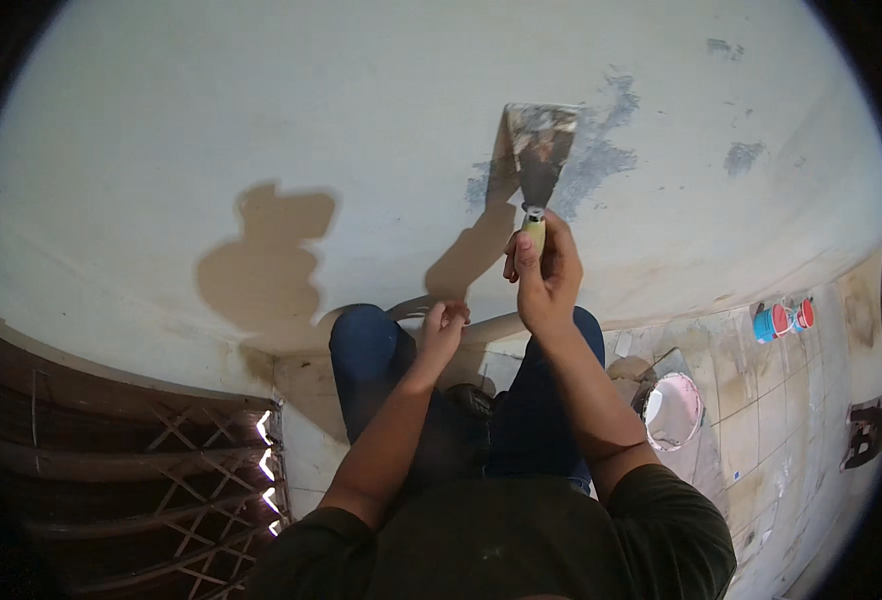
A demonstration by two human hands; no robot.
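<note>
My right hand grips the yellowish handle of a broad scraper, its stained blade pointing up beyond my fingers, in front of the pale wall; I can't tell whether the edge touches. Grey patches mark the wall just past that hand. My left hand hangs lower, near my left knee, fingers curled; whether they enclose anything I can't tell. Right of my right hand, lower down, stands a whitish bucket.
</note>
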